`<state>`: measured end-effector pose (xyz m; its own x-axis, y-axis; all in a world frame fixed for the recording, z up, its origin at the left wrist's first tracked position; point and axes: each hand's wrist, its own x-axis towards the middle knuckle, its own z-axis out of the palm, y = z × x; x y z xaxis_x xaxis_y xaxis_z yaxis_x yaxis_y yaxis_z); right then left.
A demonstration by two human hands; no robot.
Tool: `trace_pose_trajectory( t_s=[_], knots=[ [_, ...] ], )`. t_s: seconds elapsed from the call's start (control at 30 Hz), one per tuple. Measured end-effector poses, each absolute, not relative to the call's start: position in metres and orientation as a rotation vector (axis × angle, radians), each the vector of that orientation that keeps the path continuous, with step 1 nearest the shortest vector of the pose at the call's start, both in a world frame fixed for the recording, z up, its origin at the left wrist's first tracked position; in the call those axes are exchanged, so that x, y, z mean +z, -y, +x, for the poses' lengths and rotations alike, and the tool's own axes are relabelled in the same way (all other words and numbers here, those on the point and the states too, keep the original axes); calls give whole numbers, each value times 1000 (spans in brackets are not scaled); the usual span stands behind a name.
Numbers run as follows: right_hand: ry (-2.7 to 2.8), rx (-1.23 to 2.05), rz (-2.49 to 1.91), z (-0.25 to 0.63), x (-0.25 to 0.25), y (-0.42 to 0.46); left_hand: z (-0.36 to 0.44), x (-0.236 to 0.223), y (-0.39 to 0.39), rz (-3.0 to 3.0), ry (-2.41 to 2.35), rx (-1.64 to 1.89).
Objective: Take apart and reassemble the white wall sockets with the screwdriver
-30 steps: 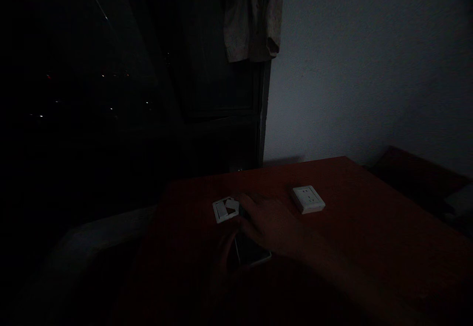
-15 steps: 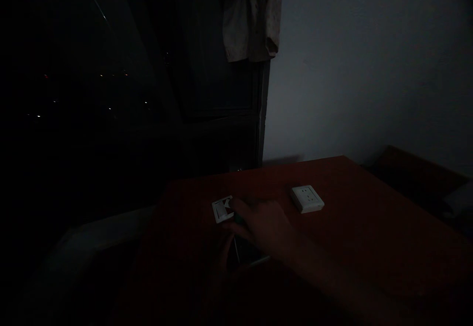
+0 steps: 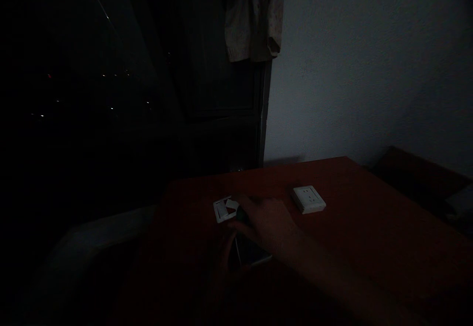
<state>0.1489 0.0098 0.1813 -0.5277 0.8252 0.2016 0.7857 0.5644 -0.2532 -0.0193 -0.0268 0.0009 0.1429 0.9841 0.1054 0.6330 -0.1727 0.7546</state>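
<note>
Left hand [image 3: 223, 259] beside, right hand [image 3: 271, 223] over, a dark square piece [image 3: 254, 251] with a pale rim.
The left hand borders the piece's left edge, too dim to tell its grip; the right hand closes round a rounded green handle [image 3: 242, 214]. Beyond the piece on the reddish-brown counter [image 3: 362, 227] lies a flat white plate [image 3: 222, 211] with angular gaps; beyond and right of it, a boxy, slotted white socket [image 3: 309, 199]. Far behind, wrinkled cloth [image 3: 254, 20] hangs beside a grainy wall [image 3: 351, 59].
</note>
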Motion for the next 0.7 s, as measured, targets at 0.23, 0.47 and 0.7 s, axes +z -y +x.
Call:
trace_pose_trajectory(
  t_s=[0.23, 0.47, 0.7],
  knots=[
    [2519, 221, -1276, 153, 182, -13, -23, 6, 27, 1905, -1554, 826],
    [2575, 432, -1063, 166, 187, -9, -19, -3, 26, 1882, -1587, 802],
    [2526, 97, -1327, 146, 173, -4, -22, -4, 26, 1874, -1609, 792]
  ],
)
